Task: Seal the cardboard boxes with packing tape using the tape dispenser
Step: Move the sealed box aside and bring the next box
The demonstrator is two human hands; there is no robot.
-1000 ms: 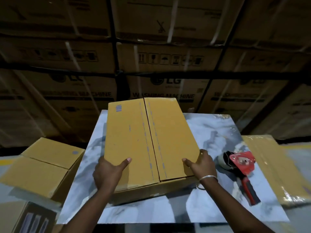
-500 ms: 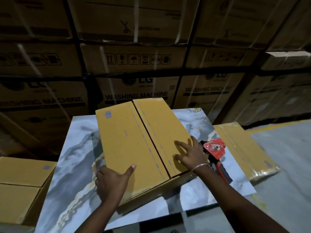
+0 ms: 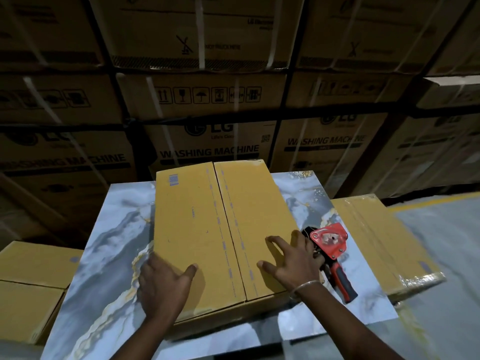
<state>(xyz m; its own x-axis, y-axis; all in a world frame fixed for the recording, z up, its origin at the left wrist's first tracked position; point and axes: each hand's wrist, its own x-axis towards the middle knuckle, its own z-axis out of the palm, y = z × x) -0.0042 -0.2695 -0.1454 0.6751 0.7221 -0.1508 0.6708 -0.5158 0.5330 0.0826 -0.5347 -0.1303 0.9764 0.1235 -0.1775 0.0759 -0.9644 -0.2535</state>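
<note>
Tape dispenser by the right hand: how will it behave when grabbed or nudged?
The tape dispenser lies on its side on the marble-patterned table, so it will probably slide rather than roll. The red-and-black handle looks rubbery, likely a firm grip. The red head end seems bulkier than the handle, so it may feel front-heavy when lifted. The right hand partly hides it.

Both forearms are bare, with no sleeves in view. The right hand (image 3: 294, 263) carries a thin silver-coloured metal bangle (image 3: 306, 284) at the wrist. The left hand (image 3: 163, 287) carries no jewellery or glove. Fingernails on both hands are short
</note>
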